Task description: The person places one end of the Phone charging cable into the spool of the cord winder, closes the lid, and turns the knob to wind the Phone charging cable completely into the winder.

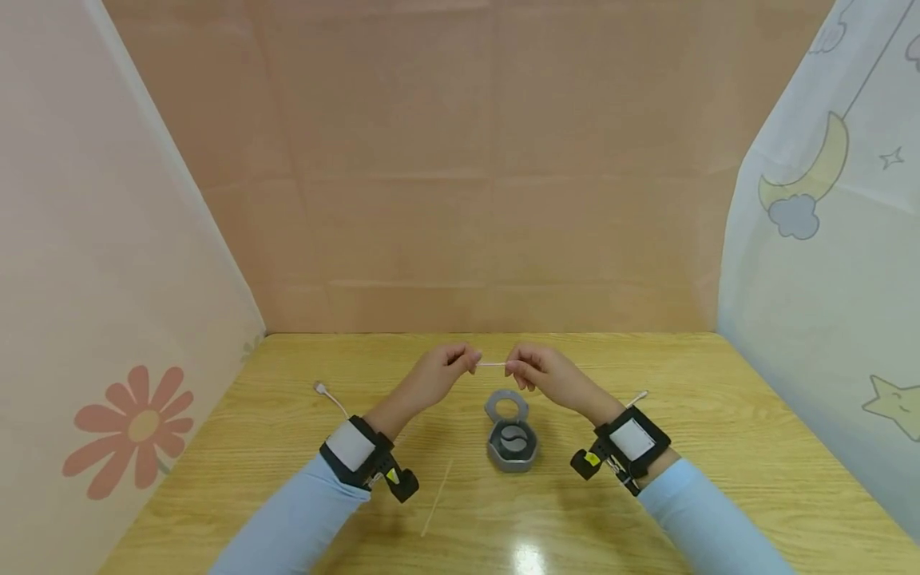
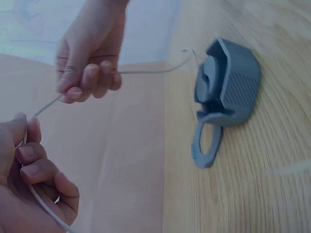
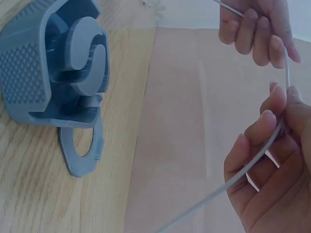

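- Your left hand (image 1: 440,369) is up above the table (image 1: 704,447). Its fingers are curled and they pinch a thin white cable (image 1: 492,364).
- Your right hand (image 1: 541,373) is just beside it. Its fingers are curled too, and they pinch the same cable.
- A short bit of the cable runs straight between your two hands. It is up in the air, above the gray case (image 1: 512,444).
- The rest of the cable goes down past each wrist. One end (image 1: 320,389) lies on the table to your left. The other end (image 1: 640,395) shows near your right wrist.
- The gray case sits on the table, right under your hands and a bit closer to you. It is open. You can see a round spool with an S shape inside it.
- The lid (image 1: 506,406) is a flat gray ring. It lies on the far side of the case and touches it.
- A thin pale stick (image 1: 437,497) lies on the table near your left wrist.
- A pink wall is at the back, and there are curtains on both sides.
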